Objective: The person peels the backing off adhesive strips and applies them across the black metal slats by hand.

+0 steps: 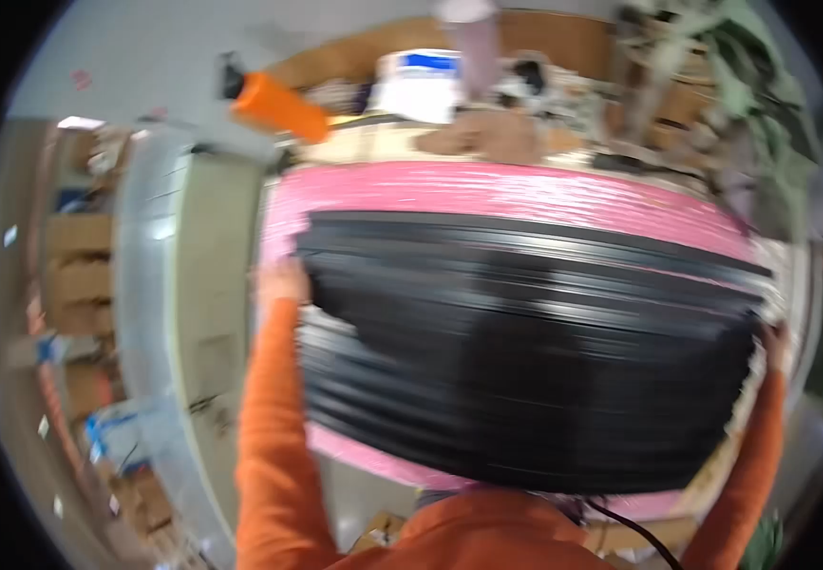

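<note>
A wide, glossy black plastic sheet with long ridges or folds spans the space before me. It lies over pink plastic wrapping, which shows along the far edge and at the near edge. My left hand is closed on the sheet's left end, near its far corner. At the right end my right hand grips the sheet's edge, its fingers partly hidden and blurred. Orange sleeves cover both arms, which are spread wide around the sheet.
Beyond the wrapping, an orange bottle, a white and blue package and brown cloth-like items sit on the table's far side. Green fabric hangs at the right. A pale cabinet and cardboard boxes stand left.
</note>
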The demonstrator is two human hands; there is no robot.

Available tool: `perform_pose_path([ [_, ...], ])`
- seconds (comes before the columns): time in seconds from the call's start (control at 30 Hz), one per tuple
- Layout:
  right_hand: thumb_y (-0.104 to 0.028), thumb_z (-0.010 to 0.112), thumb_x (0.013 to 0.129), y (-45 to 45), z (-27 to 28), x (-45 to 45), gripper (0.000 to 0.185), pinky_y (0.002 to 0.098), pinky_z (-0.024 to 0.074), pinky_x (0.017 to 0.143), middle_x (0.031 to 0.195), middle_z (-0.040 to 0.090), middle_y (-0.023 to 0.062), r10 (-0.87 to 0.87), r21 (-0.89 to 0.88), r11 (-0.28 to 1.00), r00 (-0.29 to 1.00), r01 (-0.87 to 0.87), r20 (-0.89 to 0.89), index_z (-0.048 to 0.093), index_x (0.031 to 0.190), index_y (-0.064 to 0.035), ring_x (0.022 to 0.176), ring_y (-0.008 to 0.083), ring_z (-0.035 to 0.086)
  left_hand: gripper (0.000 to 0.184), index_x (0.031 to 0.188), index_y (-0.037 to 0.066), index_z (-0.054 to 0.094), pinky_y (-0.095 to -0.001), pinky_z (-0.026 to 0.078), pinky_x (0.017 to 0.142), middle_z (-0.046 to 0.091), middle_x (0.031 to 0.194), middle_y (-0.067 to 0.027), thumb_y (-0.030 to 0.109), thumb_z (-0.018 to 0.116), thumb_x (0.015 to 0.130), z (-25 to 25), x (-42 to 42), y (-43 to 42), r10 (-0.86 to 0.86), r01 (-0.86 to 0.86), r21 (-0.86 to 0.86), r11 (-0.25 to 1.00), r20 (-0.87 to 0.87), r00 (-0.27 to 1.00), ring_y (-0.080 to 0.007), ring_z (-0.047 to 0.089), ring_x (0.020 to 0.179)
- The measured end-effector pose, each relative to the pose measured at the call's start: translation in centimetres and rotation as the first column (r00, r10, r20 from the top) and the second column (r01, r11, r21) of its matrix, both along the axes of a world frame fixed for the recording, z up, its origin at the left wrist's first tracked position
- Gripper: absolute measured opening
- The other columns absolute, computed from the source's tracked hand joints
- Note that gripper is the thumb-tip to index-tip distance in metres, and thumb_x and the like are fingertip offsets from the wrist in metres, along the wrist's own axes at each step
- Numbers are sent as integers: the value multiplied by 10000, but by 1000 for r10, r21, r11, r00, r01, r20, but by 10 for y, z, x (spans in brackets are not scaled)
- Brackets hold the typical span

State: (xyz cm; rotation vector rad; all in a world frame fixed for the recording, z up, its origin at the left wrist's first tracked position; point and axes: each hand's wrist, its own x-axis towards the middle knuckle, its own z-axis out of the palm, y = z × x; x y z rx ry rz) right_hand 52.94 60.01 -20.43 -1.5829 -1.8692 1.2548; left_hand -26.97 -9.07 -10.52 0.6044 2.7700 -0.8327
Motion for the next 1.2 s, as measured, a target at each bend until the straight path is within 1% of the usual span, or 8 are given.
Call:
perform_pose_path([
  [0.03,-151,602,862,-12,5,-4,140,272,522,657,841,648,75,-42,-60,997,997,46,58,567,926,-33,791,172,637,480,1262,15,479,-535,229,1062,465,1282,-259,349,392,928,-50,-31,-25,54,28,196,980,-398,916,-405,397,1232],
  [0.07,-220,667,801,-33,38,-29,231,296,503,608,781,631,89,-58,83,996,965,38,255,553,856,-25,700,171,612,488,1295,5,447,-540,213,1065,420,1321,-274,327,403,932,-3,8,45,285,-114,673,731,-149,947,-387,371,1265],
  [0.17,-405,820,628,-93,134,-110,504,375,466,515,666,602,145,-254,297,950,795,98,551,542,704,9,526,192,578,461,1299,-3,436,-528,203,1067,406,1355,-223,245,464,911,36,119,161,-308,423,770,477,-305,901,-372,343,1289],
  [0.33,-304,820,634,-99,126,-130,530,400,498,707,830,646,231,-364,526,850,679,-40,638,581,977,22,825,369,632,529,1217,5,493,-498,238,1059,423,1342,-202,115,653,724,63,285,298,-723,372,925,79,-203,661,-378,365,1273],
  [0.8,-169,581,763,-112,146,-157,160,440,494,707,886,645,170,-111,362,837,521,-410,846,648,810,-32,810,337,622,616,1386,86,351,-474,115,1119,284,1464,-99,447,441,895,26,426,398,-938,414,880,233,90,336,-280,174,1381],
  [0.93,-221,629,732,-85,132,-158,301,419,502,798,970,637,237,-78,69,997,573,36,816,670,917,13,916,376,621,657,1346,48,403,-530,179,1078,330,1431,-162,422,544,825,27,428,400,-944,394,906,156,19,329,-337,250,1347],
  [1.13,-168,574,775,-93,104,-116,256,405,501,829,972,657,184,-484,338,862,416,378,770,680,964,-31,906,332,641,667,1367,45,370,-516,163,1090,310,1445,-152,427,514,839,29,439,399,-949,514,844,153,-20,315,-340,226,1356],
  [1.2,-116,486,825,-97,153,-58,247,354,498,733,909,660,148,-730,195,681,632,706,260,654,970,-7,837,257,635,672,1379,46,347,-509,132,1103,297,1452,-145,449,489,860,28,434,398,-947,515,834,197,25,320,-339,199,1365],
])
